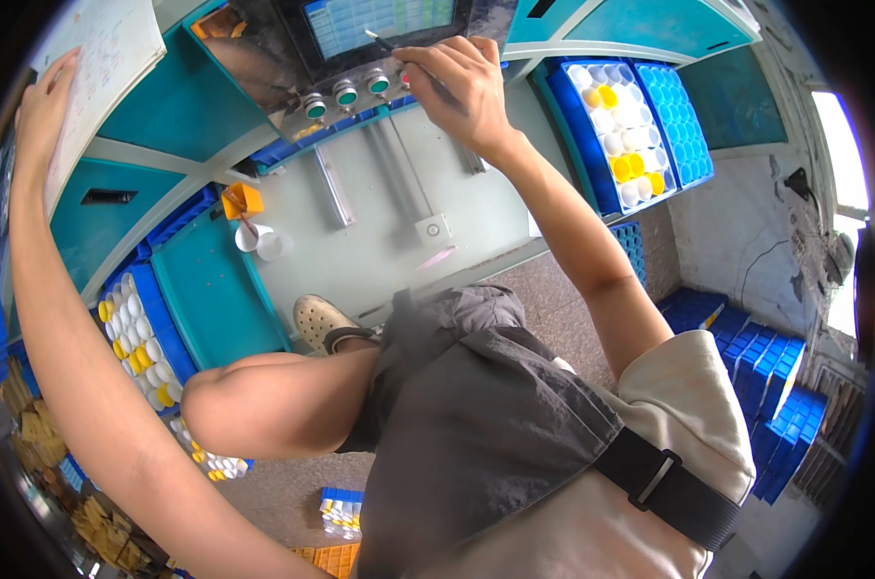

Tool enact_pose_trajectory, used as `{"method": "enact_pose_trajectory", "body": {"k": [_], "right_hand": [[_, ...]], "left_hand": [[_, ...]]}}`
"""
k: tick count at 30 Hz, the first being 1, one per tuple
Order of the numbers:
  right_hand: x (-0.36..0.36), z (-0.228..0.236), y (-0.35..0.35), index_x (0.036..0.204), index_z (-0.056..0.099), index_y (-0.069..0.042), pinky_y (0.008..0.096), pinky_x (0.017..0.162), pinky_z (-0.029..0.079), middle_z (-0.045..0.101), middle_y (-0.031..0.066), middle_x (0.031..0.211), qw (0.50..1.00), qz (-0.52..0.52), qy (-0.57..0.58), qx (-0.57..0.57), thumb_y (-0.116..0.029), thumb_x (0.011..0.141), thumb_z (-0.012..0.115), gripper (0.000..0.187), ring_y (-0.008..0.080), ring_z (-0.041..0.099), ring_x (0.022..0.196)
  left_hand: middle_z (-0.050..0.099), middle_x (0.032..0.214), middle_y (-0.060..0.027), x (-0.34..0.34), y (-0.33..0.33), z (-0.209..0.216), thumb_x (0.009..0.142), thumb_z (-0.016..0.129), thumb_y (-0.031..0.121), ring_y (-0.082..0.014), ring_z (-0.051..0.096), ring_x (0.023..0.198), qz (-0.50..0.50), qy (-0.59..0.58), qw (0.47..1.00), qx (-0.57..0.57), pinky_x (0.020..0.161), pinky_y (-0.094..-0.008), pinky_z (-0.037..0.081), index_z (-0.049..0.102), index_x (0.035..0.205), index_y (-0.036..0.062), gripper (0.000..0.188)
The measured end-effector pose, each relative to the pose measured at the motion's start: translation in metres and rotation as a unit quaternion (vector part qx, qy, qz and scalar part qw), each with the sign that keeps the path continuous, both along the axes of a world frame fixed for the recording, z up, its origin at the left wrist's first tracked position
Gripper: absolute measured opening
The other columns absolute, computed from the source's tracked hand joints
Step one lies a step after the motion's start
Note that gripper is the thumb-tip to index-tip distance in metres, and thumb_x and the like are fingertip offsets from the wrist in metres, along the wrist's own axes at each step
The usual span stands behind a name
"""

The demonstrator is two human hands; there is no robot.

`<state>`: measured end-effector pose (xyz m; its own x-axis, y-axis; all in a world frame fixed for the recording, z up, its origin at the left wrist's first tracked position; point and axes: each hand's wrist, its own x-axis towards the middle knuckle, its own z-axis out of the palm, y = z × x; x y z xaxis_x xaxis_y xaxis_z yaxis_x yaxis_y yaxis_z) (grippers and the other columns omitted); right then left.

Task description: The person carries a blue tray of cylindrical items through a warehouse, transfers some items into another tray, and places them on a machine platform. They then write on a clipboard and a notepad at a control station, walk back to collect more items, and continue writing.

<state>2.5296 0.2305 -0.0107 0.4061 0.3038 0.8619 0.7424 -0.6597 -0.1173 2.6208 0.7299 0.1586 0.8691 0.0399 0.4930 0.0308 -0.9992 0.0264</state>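
Note:
At the far upper left, my left hand [44, 121] grips an open notebook [109, 58] with handwriting on its pages, fingers lying over its left side. My right hand [462, 92] is closed on a dark pen [383, 41], whose pale end points at the lit screen [360, 24] of a control panel. I cannot tell whether the pen touches the screen. Just below that hand, a row of green round buttons [347, 93] lines the panel's lower edge. Part of the red button [406, 81] is hidden by my right hand.
A blue tray of white and yellow cups [616, 135] stands at the right, and another cup tray [134, 338] at the left. An orange scoop [242, 201] and white cups [260, 241] sit on the grey machine bed [360, 270]. Blue crates [737, 347] are stacked lower right.

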Motion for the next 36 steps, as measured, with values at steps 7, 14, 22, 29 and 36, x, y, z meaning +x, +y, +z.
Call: {"method": "enact_pose_trajectory", "body": {"k": [7,14,22,29,36], "right_hand": [[0.002,0.005,-0.002,0.104,0.076,-0.011,0.0350,0.083,0.037,0.071,-0.0005,0.081,1.000,-0.008,-0.011,0.010,-0.006,0.085,0.072,0.021,0.0129,0.063,0.079],[-0.011,-0.003,-0.008,0.104,0.076,-0.011,0.0341,0.083,0.037,0.072,-0.0002,0.082,0.999,-0.032,0.029,0.003,-0.005,0.085,0.070,0.021,0.0133,0.063,0.078],[-0.003,0.027,0.011,0.107,0.073,-0.008,0.0350,0.083,0.038,0.072,0.0027,0.089,1.000,-0.006,0.019,0.000,-0.005,0.084,0.072,0.023,0.0166,0.064,0.084],[-0.020,0.050,0.012,0.107,0.071,-0.004,0.0371,0.079,0.037,0.067,0.0031,0.080,0.997,-0.004,0.066,0.032,0.003,0.079,0.069,0.029,0.0201,0.061,0.075],[-0.024,0.050,0.017,0.107,0.070,-0.003,0.0366,0.083,0.037,0.072,0.0031,0.088,0.996,0.007,0.068,0.052,0.005,0.081,0.067,0.028,0.0185,0.063,0.077]], "left_hand": [[0.075,0.107,-0.0109,-0.005,-0.005,-0.002,0.099,0.048,0.057,-0.0224,0.071,0.105,-0.006,-0.021,0.999,0.025,0.098,-0.0388,0.051,0.068,0.132,0.0314,0.046],[0.074,0.109,-0.0124,-0.011,-0.013,0.001,0.101,0.049,0.054,-0.0254,0.071,0.107,-0.006,-0.008,0.999,0.039,0.099,-0.0401,0.051,0.067,0.134,0.0288,0.045],[0.065,0.111,-0.0238,-0.031,-0.033,0.018,0.102,0.050,0.045,-0.0373,0.066,0.106,-0.021,-0.005,0.997,0.080,0.097,-0.0459,0.050,0.067,0.133,0.0263,0.041],[0.057,0.120,-0.0162,-0.049,-0.067,0.024,0.096,0.061,0.031,-0.0343,0.050,0.122,0.015,0.000,1.000,-0.011,0.104,-0.0436,0.043,0.072,0.125,0.0236,0.032],[0.056,0.113,-0.0099,-0.062,-0.086,0.031,0.096,0.059,0.033,-0.0278,0.051,0.117,0.044,0.014,0.998,-0.053,0.099,-0.0419,0.047,0.072,0.124,0.0262,0.031]]}}
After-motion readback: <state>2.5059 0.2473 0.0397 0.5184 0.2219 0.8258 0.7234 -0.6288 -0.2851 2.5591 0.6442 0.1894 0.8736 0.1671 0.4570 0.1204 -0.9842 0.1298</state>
